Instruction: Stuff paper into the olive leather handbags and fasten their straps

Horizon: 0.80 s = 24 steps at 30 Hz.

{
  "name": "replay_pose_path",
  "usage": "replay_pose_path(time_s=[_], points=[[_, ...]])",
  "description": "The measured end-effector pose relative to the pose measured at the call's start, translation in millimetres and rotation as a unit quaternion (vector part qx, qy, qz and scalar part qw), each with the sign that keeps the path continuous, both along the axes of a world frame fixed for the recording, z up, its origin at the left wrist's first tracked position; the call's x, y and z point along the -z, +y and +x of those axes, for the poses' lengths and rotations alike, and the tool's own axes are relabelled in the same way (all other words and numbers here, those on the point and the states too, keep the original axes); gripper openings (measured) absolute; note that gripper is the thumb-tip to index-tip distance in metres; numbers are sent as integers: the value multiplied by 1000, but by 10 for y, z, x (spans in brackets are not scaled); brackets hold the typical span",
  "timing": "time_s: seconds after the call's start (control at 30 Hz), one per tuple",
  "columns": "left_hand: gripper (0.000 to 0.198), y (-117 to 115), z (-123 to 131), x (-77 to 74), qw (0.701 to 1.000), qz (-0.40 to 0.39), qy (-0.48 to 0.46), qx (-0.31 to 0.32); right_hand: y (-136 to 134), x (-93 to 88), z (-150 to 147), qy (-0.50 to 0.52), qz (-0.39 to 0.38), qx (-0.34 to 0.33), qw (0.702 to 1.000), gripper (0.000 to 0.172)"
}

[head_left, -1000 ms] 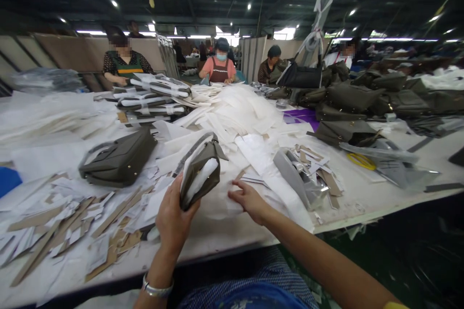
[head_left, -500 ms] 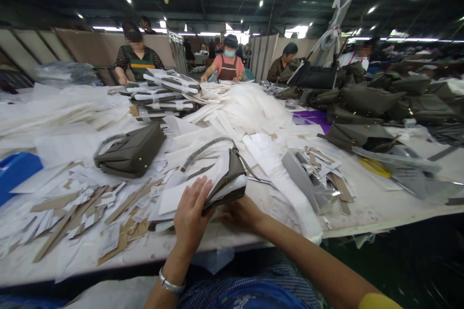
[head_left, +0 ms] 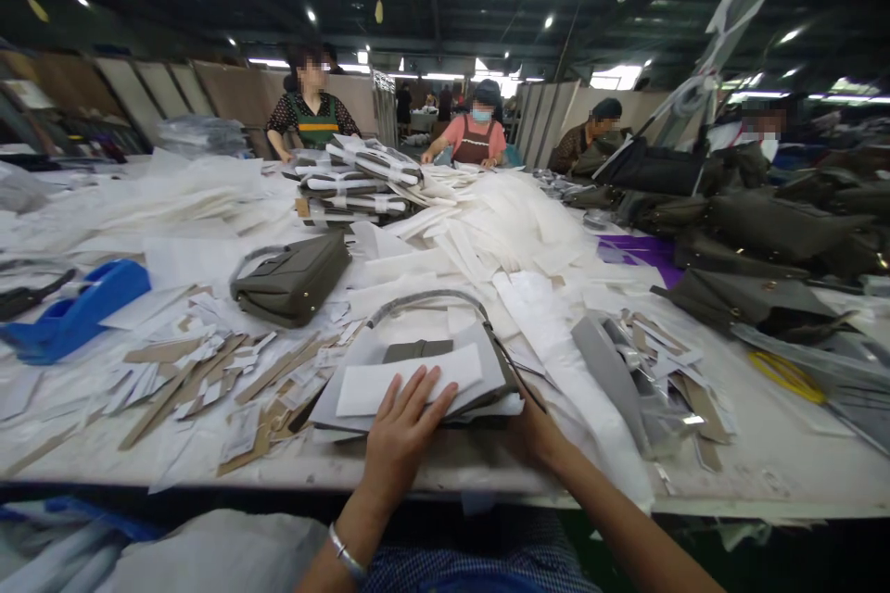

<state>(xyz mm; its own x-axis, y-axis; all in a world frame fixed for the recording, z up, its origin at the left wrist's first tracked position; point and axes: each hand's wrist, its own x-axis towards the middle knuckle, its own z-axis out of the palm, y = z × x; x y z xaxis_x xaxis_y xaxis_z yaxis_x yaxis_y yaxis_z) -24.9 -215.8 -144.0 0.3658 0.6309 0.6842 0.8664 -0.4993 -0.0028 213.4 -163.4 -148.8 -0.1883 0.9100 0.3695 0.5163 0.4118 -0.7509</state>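
A dark olive handbag (head_left: 417, 349) lies in front of me on the table, with a wrapped grey strap (head_left: 431, 296) arching behind it. White paper covers much of its upper face, and a thick white padding sheet (head_left: 445, 371) rests over its near part. My left hand (head_left: 410, 412) lies on this sheet, palm down with fingers spread. At the bag's right end is my right hand (head_left: 535, 422), its fingers curled round the edge and partly hidden by it.
A second olive handbag (head_left: 296, 278) stands behind left, near a blue tape dispenser (head_left: 76, 315). Cardboard and paper scraps (head_left: 187, 380) lie left. White sheets (head_left: 514, 213) pile up behind. At right are yellow-handled scissors (head_left: 785, 375) and more bags (head_left: 765, 222). Several people sit across the table.
The bag's raised right end has come down, and it now lies flatter. My left hand has flattened on the padding sheet. My view has turned left, bringing the tape dispenser further in.
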Motion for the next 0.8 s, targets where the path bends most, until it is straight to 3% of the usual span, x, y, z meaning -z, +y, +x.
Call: replay_pose_path(time_s=[0.1, 0.17, 0.23, 0.33, 0.5, 0.63, 0.7, 0.8], points=[[44, -48, 49, 28, 1000, -10, 16, -14, -140, -90, 304, 27, -44, 86, 995, 26], [45, -109, 88, 32, 999, -15, 22, -29, -243, -237, 432, 17, -21, 134, 991, 24], [45, -190, 138, 29, 998, -23, 26, -51, -300, -414, 457, -13, 44, 111, 993, 22], [46, -313, 220, 32, 996, -32, 32, -70, -212, -618, 314, -49, 106, 14, 993, 23], [43, -456, 287, 73, 997, -27, 22, -69, 414, -622, -167, -110, 88, -121, 983, 25], [41, -521, 271, 96, 997, -15, 16, -68, 988, -484, -480, -308, -5, -221, 925, 22], [41, -523, 268, 98, 998, -8, 11, -69, 1202, -432, -559, -360, -34, -219, 906, 19], [41, -482, 281, 95, 997, 1, 3, -72, 1419, -380, -639, -406, -60, -132, 902, 23]])
